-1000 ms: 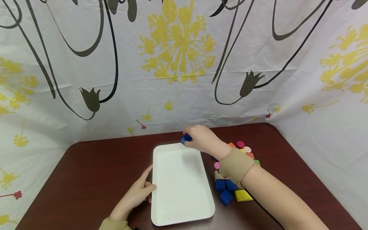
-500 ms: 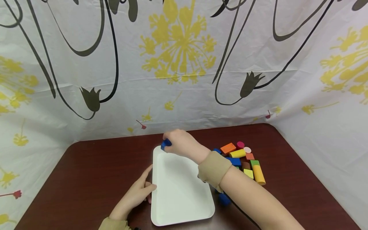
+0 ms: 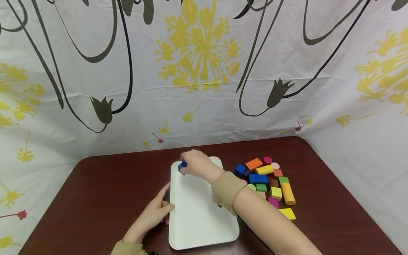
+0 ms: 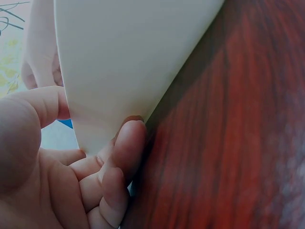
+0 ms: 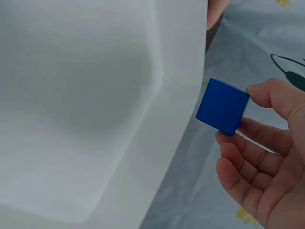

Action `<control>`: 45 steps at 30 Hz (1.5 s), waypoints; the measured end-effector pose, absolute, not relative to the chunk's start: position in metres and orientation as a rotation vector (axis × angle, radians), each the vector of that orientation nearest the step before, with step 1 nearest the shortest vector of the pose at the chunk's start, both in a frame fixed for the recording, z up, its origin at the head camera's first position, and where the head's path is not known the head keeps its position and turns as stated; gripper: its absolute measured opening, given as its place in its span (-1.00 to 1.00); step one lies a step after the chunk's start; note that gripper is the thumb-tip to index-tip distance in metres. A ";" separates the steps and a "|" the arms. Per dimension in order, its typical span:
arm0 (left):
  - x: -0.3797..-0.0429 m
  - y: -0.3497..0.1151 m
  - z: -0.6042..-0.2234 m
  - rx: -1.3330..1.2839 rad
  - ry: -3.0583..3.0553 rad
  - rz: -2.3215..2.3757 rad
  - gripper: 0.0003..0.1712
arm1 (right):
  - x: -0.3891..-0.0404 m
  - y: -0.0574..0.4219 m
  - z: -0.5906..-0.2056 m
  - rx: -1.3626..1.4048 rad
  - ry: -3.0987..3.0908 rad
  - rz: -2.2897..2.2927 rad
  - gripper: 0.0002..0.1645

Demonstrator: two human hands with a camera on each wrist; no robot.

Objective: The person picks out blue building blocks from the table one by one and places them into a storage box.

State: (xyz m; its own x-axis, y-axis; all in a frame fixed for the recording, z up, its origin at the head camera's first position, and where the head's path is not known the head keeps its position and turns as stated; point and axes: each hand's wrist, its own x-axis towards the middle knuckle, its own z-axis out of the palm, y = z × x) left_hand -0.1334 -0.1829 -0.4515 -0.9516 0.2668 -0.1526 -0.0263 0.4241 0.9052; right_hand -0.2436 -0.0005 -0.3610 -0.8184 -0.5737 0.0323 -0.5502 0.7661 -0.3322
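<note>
A white rectangular tray [image 3: 199, 216] lies on the dark wooden table in the head view. My right hand [image 3: 198, 163] pinches a blue cube block [image 3: 182, 165] between thumb and fingers over the tray's far left corner. In the right wrist view the cube [image 5: 222, 106] is held by its edges beside the pale tray wall [image 5: 180, 90]. At the tray's left side, my left hand [image 3: 153, 212] has its thumb over the rim and the other fingers along the outside. The left wrist view shows those fingers [image 4: 129, 143] against the tray's outer wall [image 4: 128, 52].
Right of the tray lies a cluster of coloured wooden blocks, among them an orange block [image 3: 254, 164], a yellow cylinder [image 3: 264, 170], blue blocks [image 3: 258, 179] and a yellow-orange cylinder [image 3: 288, 193]. My right forearm [image 3: 267, 219] hides some. A patterned curtain [image 3: 204, 117] hangs behind the table [image 3: 95, 198].
My right hand has carried the blue cube leftward from the tray's far right side to its far left corner, then slightly lower. The left hand stays at the rim.
</note>
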 end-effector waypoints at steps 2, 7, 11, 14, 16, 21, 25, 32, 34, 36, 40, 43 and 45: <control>-0.133 -0.183 -0.451 0.218 2.403 1.548 -0.14 | -0.244 -0.002 -0.367 -0.907 2.886 -0.508 -0.81; -0.134 -0.183 -0.452 0.229 2.397 1.542 -0.15 | -0.244 -0.003 -0.379 -0.881 2.892 -0.460 -0.83; -0.134 -0.183 -0.453 0.233 2.407 1.535 -0.16 | -0.244 -0.004 -0.387 -0.866 2.901 -0.445 -0.84; -0.134 -0.183 -0.452 0.241 2.409 1.535 -0.16 | -0.244 -0.003 -0.393 -0.848 2.893 -0.442 -0.85; -0.134 -0.182 -0.453 0.251 2.408 1.538 -0.16 | -0.243 -0.003 -0.396 -0.841 2.890 -0.428 -0.85; -0.134 -0.183 -0.453 0.256 2.409 1.544 -0.15 | -0.242 -0.004 -0.401 -0.846 2.900 -0.418 -0.86; -0.133 -0.185 -0.453 0.239 2.407 1.550 -0.15 | -0.242 -0.006 -0.403 -0.861 2.907 -0.419 -0.84; -0.133 -0.185 -0.453 0.222 2.386 1.569 -0.14 | -0.240 -0.005 -0.402 -0.858 2.901 -0.438 -0.82; -0.133 -0.184 -0.452 0.224 2.385 1.570 -0.15 | -0.240 -0.005 -0.401 -0.850 2.902 -0.430 -0.82; -0.133 -0.184 -0.452 0.221 2.388 1.563 -0.15 | -0.240 -0.004 -0.402 -0.845 2.908 -0.431 -0.84; -0.134 -0.185 -0.455 0.224 2.395 1.554 -0.15 | -0.242 -0.002 -0.401 -0.846 2.916 -0.435 -0.69; -0.134 -0.185 -0.455 0.227 2.396 1.556 -0.15 | -0.242 0.001 -0.396 -0.844 2.922 -0.443 -0.59; -0.134 -0.185 -0.455 0.227 2.395 1.557 -0.16 | -0.242 0.004 -0.390 -0.833 2.925 -0.459 -0.59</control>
State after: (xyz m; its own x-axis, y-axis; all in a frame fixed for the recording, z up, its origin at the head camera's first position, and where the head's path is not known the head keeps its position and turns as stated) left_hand -0.1339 -0.1850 -0.4545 -0.9498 0.2780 -0.1433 -0.0180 0.4087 0.9125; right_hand -0.2424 0.0038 -0.3899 -0.8513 -0.5244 0.0180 -0.5047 0.8090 -0.3013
